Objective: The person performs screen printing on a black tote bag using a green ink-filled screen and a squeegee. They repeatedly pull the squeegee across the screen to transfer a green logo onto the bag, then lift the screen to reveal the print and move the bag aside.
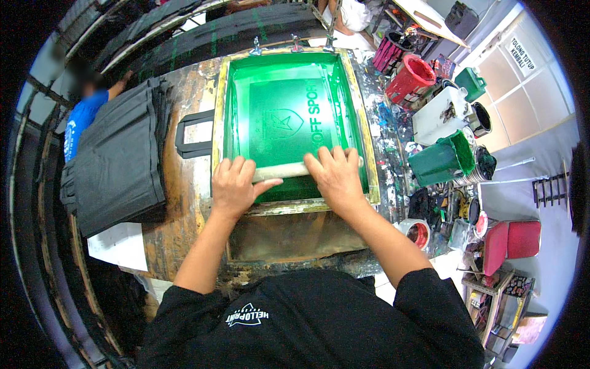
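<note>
A printing screen (360, 104) with a yellowish frame lies on the table, its mesh covered in wet green ink (252, 92). A darker crest and lettering show through the mesh. Across the near end of the screen lies a squeegee (281, 172) with a pale bar handle. My left hand (235, 184) grips its left end, thumb stretched along the handle. Over the right end, the fingers of my right hand (338, 181) are curled. The squeegee's blade is hidden below the handle. From under the frame's left side sticks out a black strap loop (184, 134).
Stacked black fabric pieces (117, 154) lie left of the screen. Clamps (295, 43) stand at its far edge. To the right are a red bucket (410, 80), a green ink container (442, 158) and a tape roll (415, 234). A person in blue (86, 117) stands far left.
</note>
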{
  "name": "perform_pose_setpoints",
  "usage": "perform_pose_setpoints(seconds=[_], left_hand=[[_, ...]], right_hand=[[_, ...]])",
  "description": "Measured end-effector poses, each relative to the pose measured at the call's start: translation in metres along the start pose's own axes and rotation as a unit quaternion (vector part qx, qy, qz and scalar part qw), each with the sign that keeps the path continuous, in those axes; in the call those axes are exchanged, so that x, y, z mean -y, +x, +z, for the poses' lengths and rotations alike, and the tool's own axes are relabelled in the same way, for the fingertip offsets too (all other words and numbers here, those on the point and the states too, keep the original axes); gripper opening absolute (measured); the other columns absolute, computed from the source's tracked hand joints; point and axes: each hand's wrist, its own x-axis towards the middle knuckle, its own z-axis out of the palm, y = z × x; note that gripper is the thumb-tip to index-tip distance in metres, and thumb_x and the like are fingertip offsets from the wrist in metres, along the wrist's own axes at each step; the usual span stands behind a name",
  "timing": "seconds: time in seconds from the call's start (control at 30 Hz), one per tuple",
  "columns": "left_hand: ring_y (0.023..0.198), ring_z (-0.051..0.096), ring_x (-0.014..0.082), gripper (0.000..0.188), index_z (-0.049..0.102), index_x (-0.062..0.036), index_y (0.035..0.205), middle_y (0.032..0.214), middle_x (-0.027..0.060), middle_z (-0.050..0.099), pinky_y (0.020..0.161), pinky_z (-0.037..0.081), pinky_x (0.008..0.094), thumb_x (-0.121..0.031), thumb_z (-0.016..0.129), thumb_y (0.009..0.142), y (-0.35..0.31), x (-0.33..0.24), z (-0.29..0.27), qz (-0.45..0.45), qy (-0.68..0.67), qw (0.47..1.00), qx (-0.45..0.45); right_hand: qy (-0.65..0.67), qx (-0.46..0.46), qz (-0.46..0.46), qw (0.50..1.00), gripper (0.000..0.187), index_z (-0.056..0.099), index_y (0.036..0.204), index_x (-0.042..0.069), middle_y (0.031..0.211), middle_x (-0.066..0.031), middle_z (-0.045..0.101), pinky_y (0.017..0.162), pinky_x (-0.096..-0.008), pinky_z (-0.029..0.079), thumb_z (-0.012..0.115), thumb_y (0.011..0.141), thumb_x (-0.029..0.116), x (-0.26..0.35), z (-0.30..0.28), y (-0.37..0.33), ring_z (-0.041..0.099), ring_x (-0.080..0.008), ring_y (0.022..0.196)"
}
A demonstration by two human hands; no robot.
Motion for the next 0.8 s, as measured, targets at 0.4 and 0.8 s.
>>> perform_pose_setpoints(seconds=[0.4, 0.8], left_hand=[[0.072, 0.052, 0.0286, 0.061, 0.054, -0.0093, 0.073, 0.076, 0.0073, 0.050, 0.066, 0.045, 0.0428, -0.062, 0.085, 0.075, -0.022, -0.013, -0.023, -0.003, -0.039, 0.999, -0.002], [0.131, 0.047, 0.0398, 0.107, 0.065, -0.0015, 0.132, 0.135, 0.0174, 0.054, 0.111, 0.037, 0.0548, -0.059, 0.100, 0.049, -0.106, 0.004, -0.034, -0.252, -0.069, 0.963, 0.069]], right_hand=[[0.025, 0.003, 0.017, 1.000, 0.033, 0.066, 0.118, 0.019, 0.097, -0.0051, 0.059, 0.087, -0.0503, 0.043, 0.068, 0.086, 0.011, 0.021, -0.018, -0.029, 0.059, -0.0268, 0.094], [0.130, 0.011, 0.061, 0.990, 0.051, 0.067, 0.129, 0.021, 0.120, -0.0089, 0.059, 0.102, -0.0547, 0.036, 0.078, 0.080, 0.015, 0.036, -0.025, -0.061, 0.056, -0.0300, 0.117]])
